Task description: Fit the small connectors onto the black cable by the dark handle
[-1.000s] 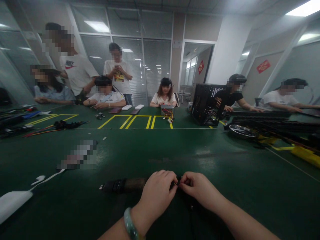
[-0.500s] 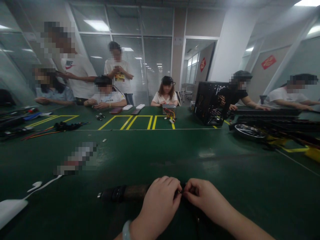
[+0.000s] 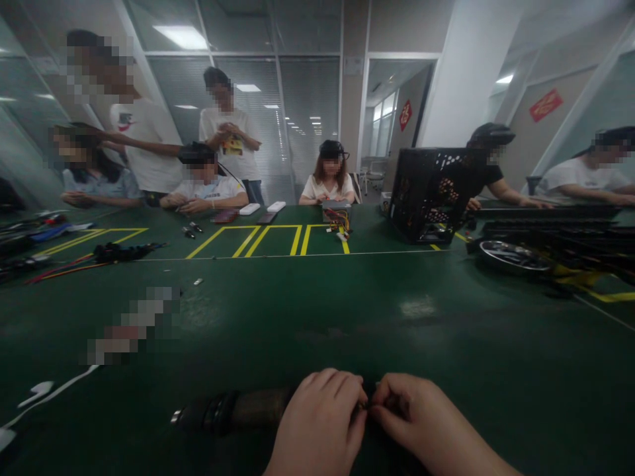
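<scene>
Head view: left hand [image 3: 320, 420] and right hand [image 3: 424, 416] meet at the right end of a black metal-tipped cylindrical tool [image 3: 232, 411].
The tool lies crosswise on the green counter [image 3: 292, 317], whose open surface runs ahead to a thin pale line; white cable [image 3: 62, 390] lies left, black computer case [image 3: 429, 198] stands far right. Left fingers curl over the tool, their grip partly hidden; right thumb and forefinger press together beside them, what they pinch too small to tell.

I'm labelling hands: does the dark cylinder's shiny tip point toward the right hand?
No: the dark cylinder extends leftward from the left hand, its shiny tip facing away from the right hand.
</scene>
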A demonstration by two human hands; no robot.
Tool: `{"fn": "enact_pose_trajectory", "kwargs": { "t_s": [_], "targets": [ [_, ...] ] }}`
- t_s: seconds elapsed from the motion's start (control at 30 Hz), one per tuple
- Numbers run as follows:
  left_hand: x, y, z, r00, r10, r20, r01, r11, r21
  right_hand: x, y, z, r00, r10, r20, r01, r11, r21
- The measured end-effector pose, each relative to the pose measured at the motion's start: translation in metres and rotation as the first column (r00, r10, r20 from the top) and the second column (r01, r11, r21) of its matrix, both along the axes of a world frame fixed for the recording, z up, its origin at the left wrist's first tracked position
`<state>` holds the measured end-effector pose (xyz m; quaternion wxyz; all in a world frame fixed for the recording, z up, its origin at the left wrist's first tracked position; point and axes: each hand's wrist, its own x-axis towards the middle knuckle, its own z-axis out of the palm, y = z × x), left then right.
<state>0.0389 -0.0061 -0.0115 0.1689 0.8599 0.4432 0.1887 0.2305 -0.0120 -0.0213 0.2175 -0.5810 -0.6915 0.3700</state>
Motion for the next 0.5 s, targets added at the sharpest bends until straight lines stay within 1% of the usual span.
{"fn": "enact_pose_trajectory", "kwargs": {
  "t_s": [0.17,0.27,0.5],
  "targets": [
    [-0.002,0.005,-0.008,0.999,-0.038,-0.009,0.038,0.999,0.023,0.001,0.001,0.000,0.998,0.012,0.067,-0.013,1.000,0.009],
    [-0.002,0.008,-0.012,0.998,-0.057,-0.030,0.058,0.997,0.040,0.002,0.002,0.000,0.995,0.027,0.096,-0.027,1.000,-0.011],
    [-0.008,0.013,-0.026,0.993,-0.099,-0.062,0.103,0.992,0.075,0.008,0.006,-0.009,0.995,0.060,0.075,-0.053,0.995,-0.086]
  ]
}}
